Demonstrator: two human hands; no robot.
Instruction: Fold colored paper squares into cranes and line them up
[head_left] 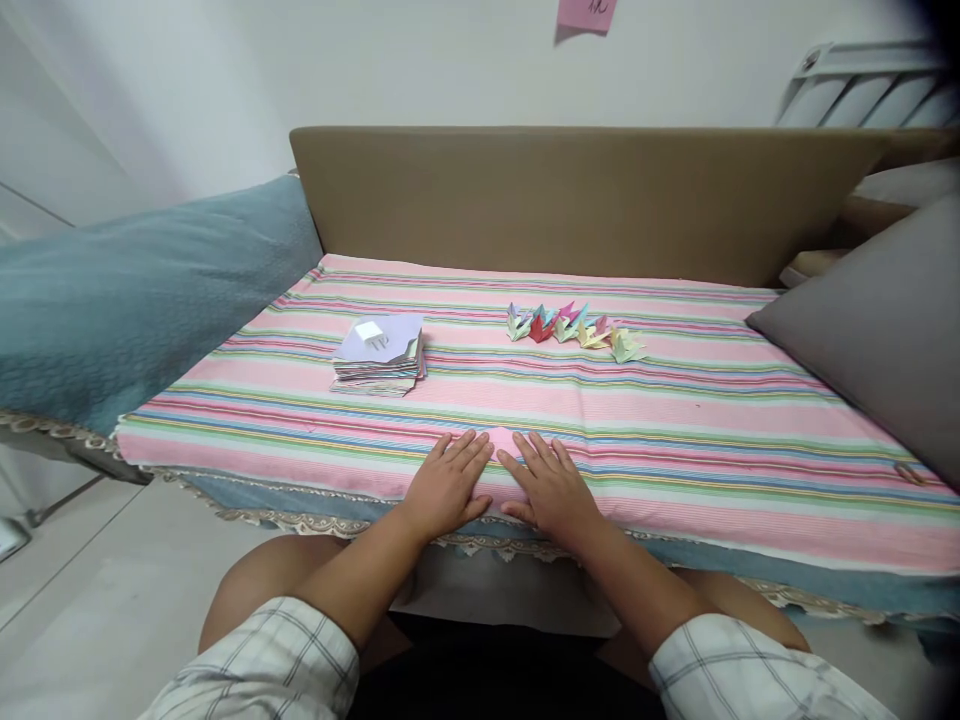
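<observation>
now, left hand (448,488) and right hand (553,490) lie flat, fingers extended, touching pink paper (503,440) near the front edge of the striped cloth (675,410), paper stack (379,360) well apart.

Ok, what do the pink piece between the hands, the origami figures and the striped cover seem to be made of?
Pink piece: probably thin matte paper, judging by its plain, even colour and angular edge. Origami figures: coloured paper, apparently matte, shown by their sharp folds and points. Striped cover: dull-finished fabric, perhaps cotton, given its soft creases; exact fibre unclear.
</observation>
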